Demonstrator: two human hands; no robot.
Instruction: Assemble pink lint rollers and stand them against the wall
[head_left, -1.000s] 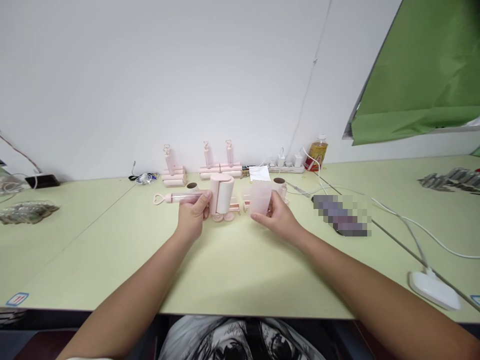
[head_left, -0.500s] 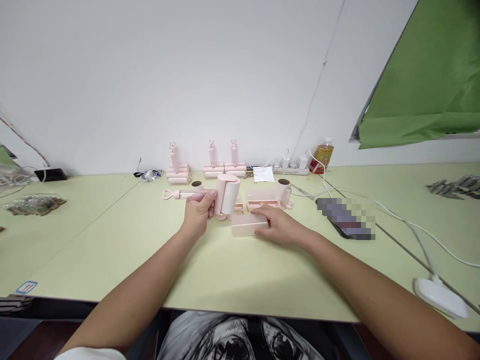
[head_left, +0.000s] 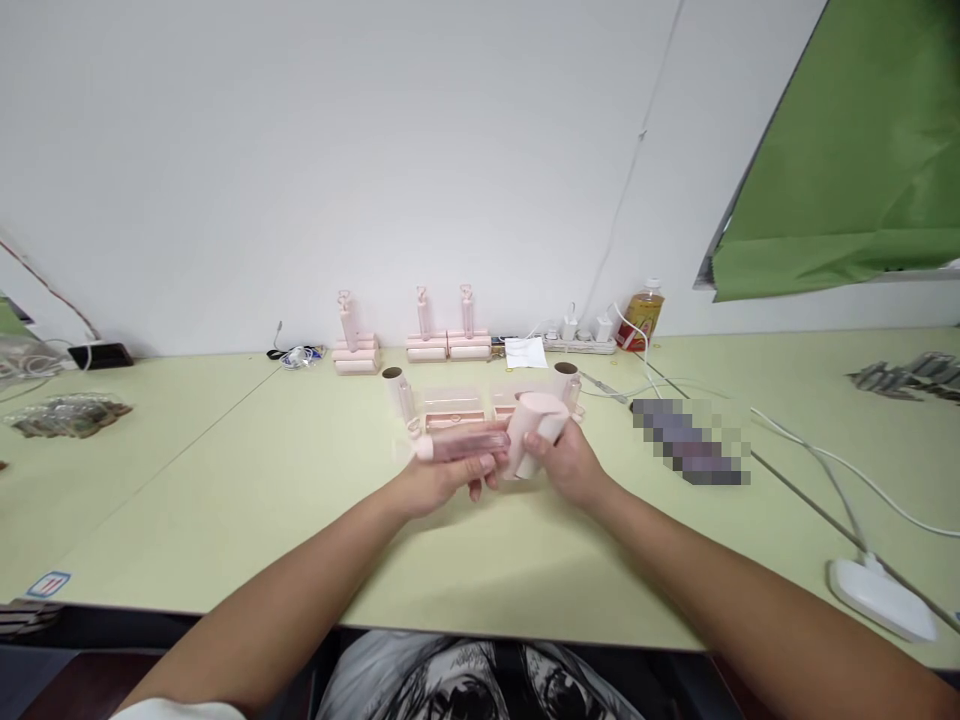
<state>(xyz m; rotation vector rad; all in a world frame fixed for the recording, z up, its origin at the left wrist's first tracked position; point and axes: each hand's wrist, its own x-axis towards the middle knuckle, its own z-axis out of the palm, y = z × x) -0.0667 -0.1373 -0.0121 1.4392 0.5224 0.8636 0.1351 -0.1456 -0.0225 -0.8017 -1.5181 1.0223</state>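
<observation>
My left hand (head_left: 442, 483) is closed round the clear pink handle (head_left: 469, 445) of a lint roller, its loop end pointing left. My right hand (head_left: 574, 465) grips the roller's pink and white head (head_left: 534, 430), thumb across the front. The clear cover cannot be made out separately from the head. Behind the hands lie open pink cases (head_left: 454, 418) with clear lids, between two upright paper-core rolls, one at the left (head_left: 392, 374) and one at the right (head_left: 567, 370).
Several finished-looking pink rollers (head_left: 356, 355) stand along the wall. A power strip (head_left: 581, 346), a drink bottle (head_left: 643, 315) and a white paper (head_left: 526, 352) are at the back. A blurred-out dark object (head_left: 686, 442), cables and a white adapter (head_left: 881, 598) are on the right.
The roller has moved right and toward me. My right hand has risen from the clear cover on the table to the roller head. The cover no longer lies at its former spot.
</observation>
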